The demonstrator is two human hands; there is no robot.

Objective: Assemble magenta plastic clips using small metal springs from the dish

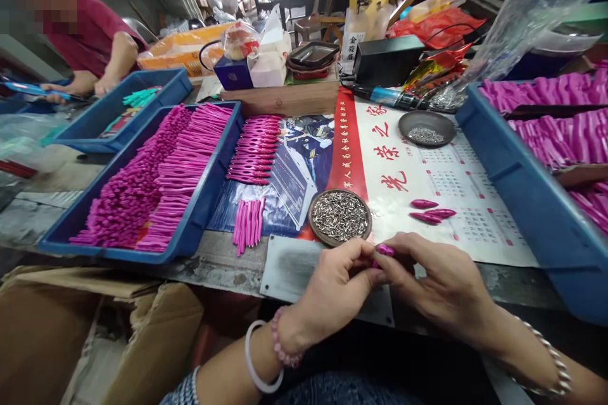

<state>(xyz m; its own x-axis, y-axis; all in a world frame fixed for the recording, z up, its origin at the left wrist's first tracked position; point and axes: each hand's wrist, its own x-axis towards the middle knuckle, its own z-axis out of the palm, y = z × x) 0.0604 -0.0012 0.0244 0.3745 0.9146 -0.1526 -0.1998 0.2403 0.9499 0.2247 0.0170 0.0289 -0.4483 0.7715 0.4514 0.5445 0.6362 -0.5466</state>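
Observation:
My left hand (339,278) and my right hand (437,275) meet above the table's front edge, fingertips pinched together. Between them is a small glossy magenta plastic piece (385,250); my fingers cover much of it. Just beyond my hands sits a round dish (312,228) heaped with small silver metal pins (339,215). A few pointed magenta plastic pieces (427,212) lie on the calendar sheet (394,215) past my right hand. A grey metal plate (287,266) lies partly under my left hand.
At left, a blue tray (178,247) holds magenta plastic strips (190,164). Assembled magenta pieces (254,149) and loose strips (248,224) lie beside it. Another blue bin (513,183) stands at right. A dark bowl (408,123) holds tiny metal parts. A co-worker (102,38) sits far left.

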